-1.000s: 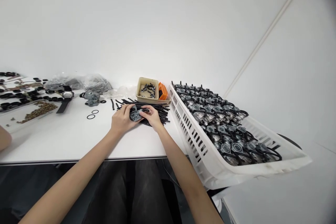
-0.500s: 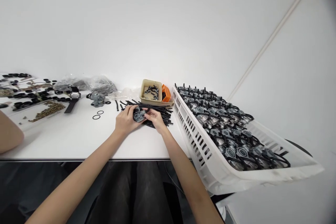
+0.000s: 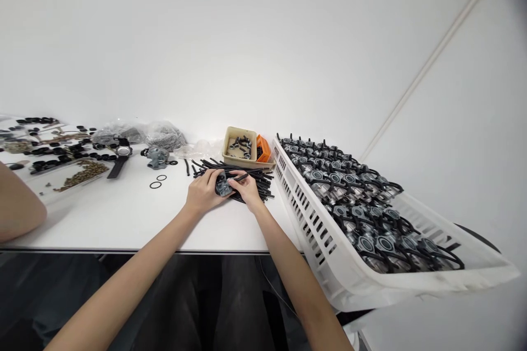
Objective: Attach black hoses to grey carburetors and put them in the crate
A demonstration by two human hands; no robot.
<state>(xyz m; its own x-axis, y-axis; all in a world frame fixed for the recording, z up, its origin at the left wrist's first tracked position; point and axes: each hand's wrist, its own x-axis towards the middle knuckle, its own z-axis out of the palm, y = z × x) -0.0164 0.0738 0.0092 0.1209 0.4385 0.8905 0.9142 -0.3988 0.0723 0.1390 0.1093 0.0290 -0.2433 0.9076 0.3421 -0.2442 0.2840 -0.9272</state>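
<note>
A small grey metal part [image 3: 223, 184] is held in my left hand [image 3: 202, 192], its fingers wrapped round the left side. My right hand [image 3: 248, 190] pinches a short black tube [image 3: 239, 177] against the part's right side. Whether the tube is joined to the part cannot be made out. Both hands are over a loose pile of black tubes [image 3: 259, 182] on the white table. A second grey metal part [image 3: 157, 157] lies further left, with two thin black rings [image 3: 155, 185] in front of it.
On the right, a large white crate [image 3: 329, 247] holds rows of metal parts with black tubes. Behind the pile stand a beige tray [image 3: 225, 145] and an orange basket [image 3: 265, 149]. A watch [image 3: 118, 167], brass pieces [image 3: 84, 174] and another person's arm [image 3: 20, 203] are left.
The metal part has been turned in my left hand. The black tube in my right hand now points up and right. The whole view has shifted slightly.
</note>
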